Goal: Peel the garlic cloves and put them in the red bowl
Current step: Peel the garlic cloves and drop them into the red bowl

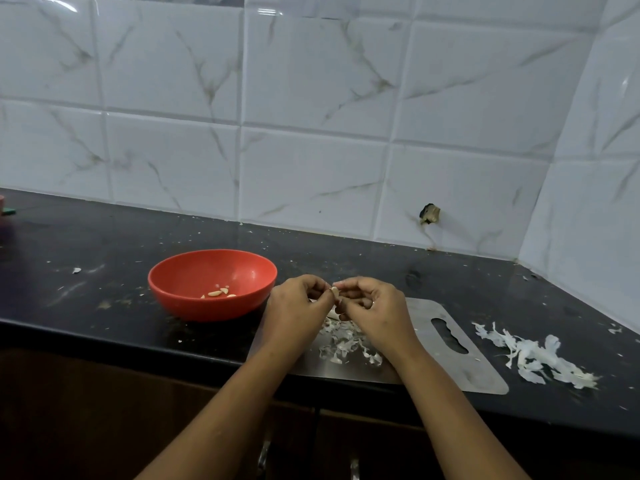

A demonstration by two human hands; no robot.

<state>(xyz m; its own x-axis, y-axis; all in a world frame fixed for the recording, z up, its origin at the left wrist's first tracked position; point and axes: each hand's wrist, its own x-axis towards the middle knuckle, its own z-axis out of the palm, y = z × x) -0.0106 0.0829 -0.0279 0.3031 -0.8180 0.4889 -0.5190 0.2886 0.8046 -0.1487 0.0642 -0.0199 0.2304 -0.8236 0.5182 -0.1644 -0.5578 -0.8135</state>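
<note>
Open passage is being offered by the black countertop (104,244) left of the red bowl (212,284) and behind it, up to the tiled wall (311,168). The gap between the bowl and the steel cutting board (479,370) is being blocked by the left hand (294,313) and right hand (377,313), by which a garlic clove (334,290) is being pinched. The board's middle is being covered by garlic skins (341,344). The counter to its right is being occupied by a second heap of skins (533,358). At the far left edge something small (2,211), perhaps a container, is being cropped.

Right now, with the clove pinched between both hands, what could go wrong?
The garlic clove, pinched between left hand and right hand over the steel board, might slip into the peel scraps there. Clinging skin could also ride along into the red bowl with the peeled cloves.
</note>
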